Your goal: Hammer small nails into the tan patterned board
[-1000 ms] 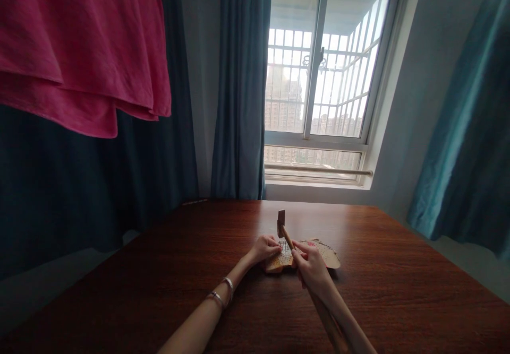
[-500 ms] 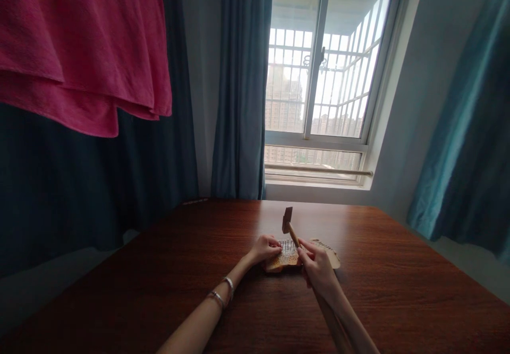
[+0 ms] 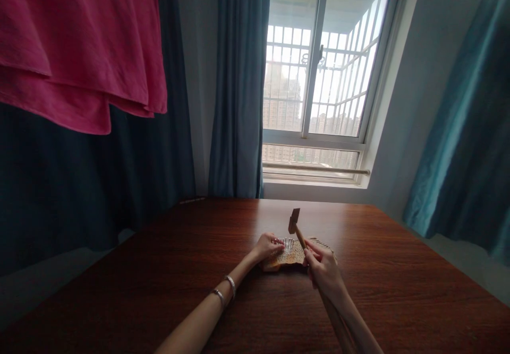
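Note:
A wooden board (image 3: pixel 287 258), pale and dotted with many small dark marks, lies on the brown table. Several upright nails (image 3: pixel 290 243) stand in a row along its far side. At its left end, my left hand (image 3: pixel 269 246) has its fingers pinched together beside the nails; whatever is between the fingertips is too small to make out. My right hand (image 3: pixel 324 269) is wrapped round the handle of a hammer (image 3: pixel 300 237) at the board's right. The hammer's head is raised above and beyond the nails, touching nothing.
A flat tan piece (image 3: pixel 319 242) with a row of dark slits lies behind my right hand, partly hidden. The brown wooden table (image 3: pixel 159 285) reaches to the wall under the window (image 3: pixel 314 78). Blue curtains (image 3: pixel 239 88) and a pink towel (image 3: pixel 83 51) hang around it.
My right hand and the hammer have moved a little to the right, away from the nails. My left hand stays at the board's left end. The whole view has shifted slightly.

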The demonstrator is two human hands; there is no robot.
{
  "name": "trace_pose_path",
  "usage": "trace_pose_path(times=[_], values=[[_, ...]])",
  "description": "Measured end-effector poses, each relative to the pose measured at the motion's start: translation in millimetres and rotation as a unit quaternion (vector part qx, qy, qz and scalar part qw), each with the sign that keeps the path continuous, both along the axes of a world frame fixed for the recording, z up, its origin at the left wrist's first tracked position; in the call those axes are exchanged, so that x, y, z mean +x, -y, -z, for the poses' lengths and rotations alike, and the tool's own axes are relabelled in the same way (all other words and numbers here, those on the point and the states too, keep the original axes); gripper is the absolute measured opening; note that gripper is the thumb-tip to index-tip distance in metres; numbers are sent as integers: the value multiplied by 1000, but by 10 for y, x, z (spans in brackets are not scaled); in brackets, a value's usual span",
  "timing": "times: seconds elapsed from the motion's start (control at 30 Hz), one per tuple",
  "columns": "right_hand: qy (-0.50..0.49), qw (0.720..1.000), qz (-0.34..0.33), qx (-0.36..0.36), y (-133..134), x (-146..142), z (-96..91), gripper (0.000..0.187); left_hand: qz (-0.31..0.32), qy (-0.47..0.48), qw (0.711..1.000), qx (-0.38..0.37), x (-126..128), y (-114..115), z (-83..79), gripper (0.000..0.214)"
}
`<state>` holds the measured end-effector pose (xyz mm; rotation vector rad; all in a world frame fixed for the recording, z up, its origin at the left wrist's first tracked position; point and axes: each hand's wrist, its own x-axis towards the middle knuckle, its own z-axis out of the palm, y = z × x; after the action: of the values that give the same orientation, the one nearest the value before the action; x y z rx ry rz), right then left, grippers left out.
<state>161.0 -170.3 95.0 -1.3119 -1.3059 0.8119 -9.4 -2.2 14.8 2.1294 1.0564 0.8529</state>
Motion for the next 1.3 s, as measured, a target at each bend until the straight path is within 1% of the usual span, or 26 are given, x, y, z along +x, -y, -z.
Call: trace_pose_path(times=[0.2,0.3,0.43,0.57,0.73,0.87,1.03,1.1,1.17,1.23,1.3], values=[[-4,999,-37,-29,-49,-69,57,58,-9,2,1000,-3,-5,54,-55,29],[-4,999,-37,-28,-40,-115,62,56,-9,7,1000,-15,4,55,-53,31],[10,998,-45,-47,-20,-153,18,56,-11,15,1000,-25,21,41,-19,34],[22,999,-30,-25,-23,-167,-20,54,-8,23,1000,-15,28,37,6,33],[37,998,-38,-39,-65,-139,28,53,-10,29,999,-16,30,40,8,32],[25,999,-28,-38,-70,-122,61,53,-17,24,999,-23,37,45,0,31],[17,998,-43,-42,-42,-124,78,54,-16,27,999,-22,37,38,11,32],[3,999,-36,-40,-32,-112,66,55,-14,25,999,-18,34,44,8,32],[-7,1000,-15,-25,-21,-87,42,56,-12,16,1000,-16,32,57,-5,32],[-5,1000,6,-9,-6,-47,22,56,-10,10,1000,-17,27,72,-21,32],[-5,1000,17,-8,11,1,23,56,-5,10,1000,-19,18,76,-32,32]])
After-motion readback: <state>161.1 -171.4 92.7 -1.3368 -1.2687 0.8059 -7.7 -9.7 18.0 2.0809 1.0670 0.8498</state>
